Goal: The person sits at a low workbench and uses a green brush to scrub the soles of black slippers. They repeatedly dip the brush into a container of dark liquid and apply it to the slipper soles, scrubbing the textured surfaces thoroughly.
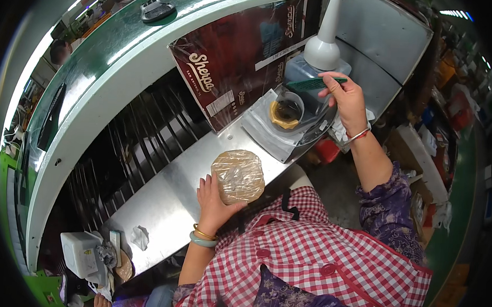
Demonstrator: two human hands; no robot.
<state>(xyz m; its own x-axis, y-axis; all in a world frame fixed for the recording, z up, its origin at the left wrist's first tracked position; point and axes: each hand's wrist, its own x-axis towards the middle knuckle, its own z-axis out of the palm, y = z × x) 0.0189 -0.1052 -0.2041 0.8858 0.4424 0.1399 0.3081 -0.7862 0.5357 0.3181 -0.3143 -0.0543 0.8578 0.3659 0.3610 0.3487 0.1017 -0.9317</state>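
Note:
On the metal bench, a round tan bundle (238,176) wrapped in clear plastic lies against my left hand (215,206). Its thumb runs along the near edge and its fingers along the left side, gripping the rim. Further right, my right hand (344,98) is raised, pinching a thin, flat, dark green piece (315,83) between thumb and fingers; its exact kind is unclear. Below that piece stands a small round cup (295,103) with a dark inside and a ring of tan tape (282,121) at its side. Grey plastic sheeting (269,135) lies under the cup.
A white-nozzled bottle (323,50) stands behind the cup. A dark red carton (239,54) leans at the back, beside a grey metal box (380,41). At the left end are a white container (79,254) and crumpled plastic (139,238). Another person's hand (102,302) shows at lower left.

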